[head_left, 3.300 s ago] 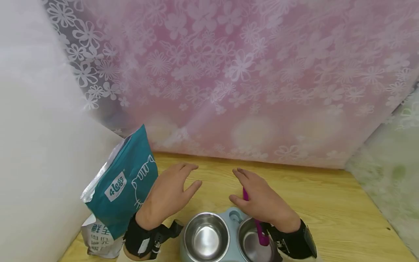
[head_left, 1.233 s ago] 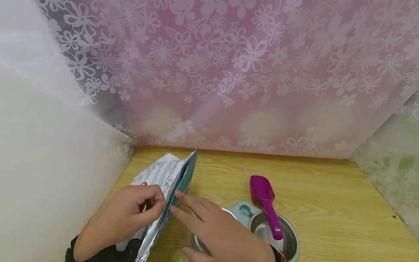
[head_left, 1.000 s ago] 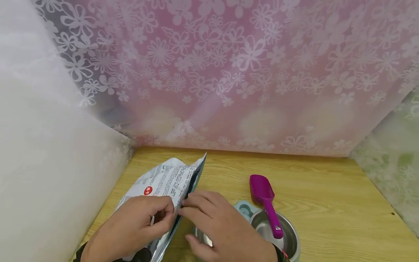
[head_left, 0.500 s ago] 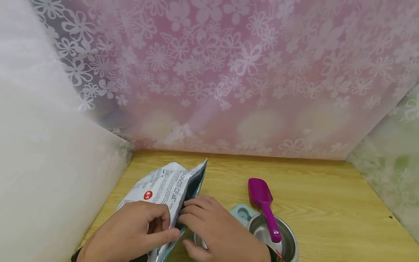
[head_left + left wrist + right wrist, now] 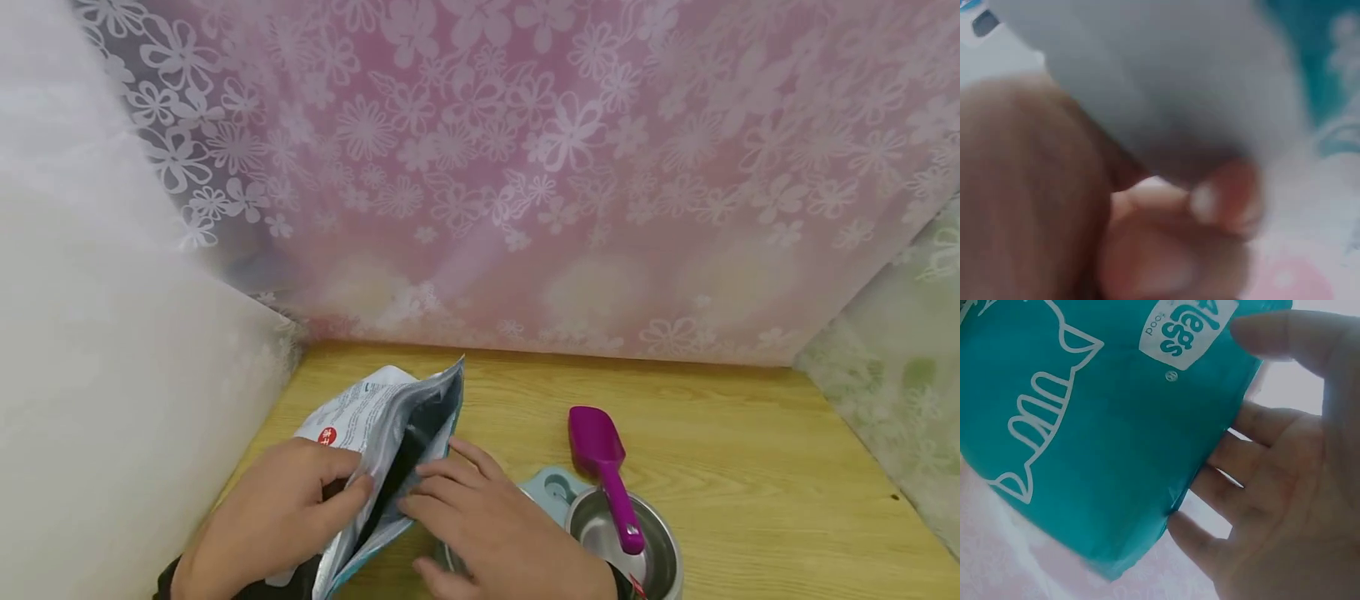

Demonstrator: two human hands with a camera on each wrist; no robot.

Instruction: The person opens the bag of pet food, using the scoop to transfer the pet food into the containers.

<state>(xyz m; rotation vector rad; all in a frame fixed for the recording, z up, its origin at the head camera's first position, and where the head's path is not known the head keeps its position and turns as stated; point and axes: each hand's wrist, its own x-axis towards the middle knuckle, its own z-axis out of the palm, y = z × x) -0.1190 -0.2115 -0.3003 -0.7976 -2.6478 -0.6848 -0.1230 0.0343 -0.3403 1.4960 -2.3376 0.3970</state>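
A teal and white pet food bag (image 5: pixel 348 417) with a foil lining leans on the left, its mouth spread into a dark gap. At its white rear panel, my left hand (image 5: pixel 273 508) pinches the edge between thumb and curled fingers; the left wrist view has this hand (image 5: pixel 1029 187) blurred against the bag. My right hand (image 5: pixel 510 533) reaches its outstretched fingertips over the front rim into the mouth. In the right wrist view this hand (image 5: pixel 1285 500) has its fingertips behind the teal panel (image 5: pixel 1104 444), thumb standing apart from them. The bag's contents are hidden.
A magenta scoop (image 5: pixel 597 442) lies with its handle across a steel bowl (image 5: pixel 663 550), blade toward the back. The bowl sits in a pale blue holder (image 5: pixel 553 490), whose left side my right hand mostly covers. Beyond the wooden table (image 5: pixel 720 433) hangs a pink floral sheet (image 5: pixel 480 167).
The bag was upright at the left, its teal front facing me; now it is turned and tilted between both hands. Over the last half second its mouth has been pulled wider.
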